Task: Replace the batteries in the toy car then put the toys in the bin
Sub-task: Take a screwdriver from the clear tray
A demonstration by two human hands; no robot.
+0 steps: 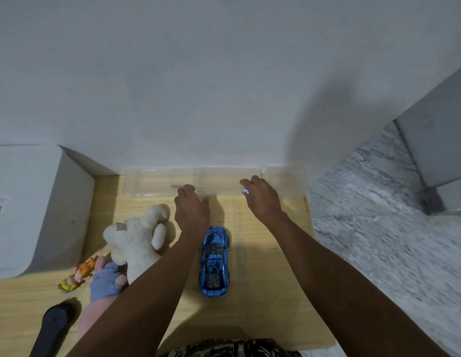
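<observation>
A shiny blue toy car (214,261) stands on the wooden board, nose pointing away from me. My left hand (192,212) hovers beyond the car's nose at the near edge of a clear tray (147,193), fingers loosely curled with nothing in them. A thin grey tool (175,186) lies in that tray just past the fingertips. My right hand (264,202) reaches over the middle clear tray (224,173) and pinches a small white battery-like piece (245,191). The white bin (43,202) stands at the left.
A cream plush toy (138,238), a doll in a blue dress (105,280) and a small orange-yellow figure (77,276) lie left of the car. A black handle (53,325) lies bottom left. A third clear tray (285,179) sits by the wall. Marble floor (379,240) lies right.
</observation>
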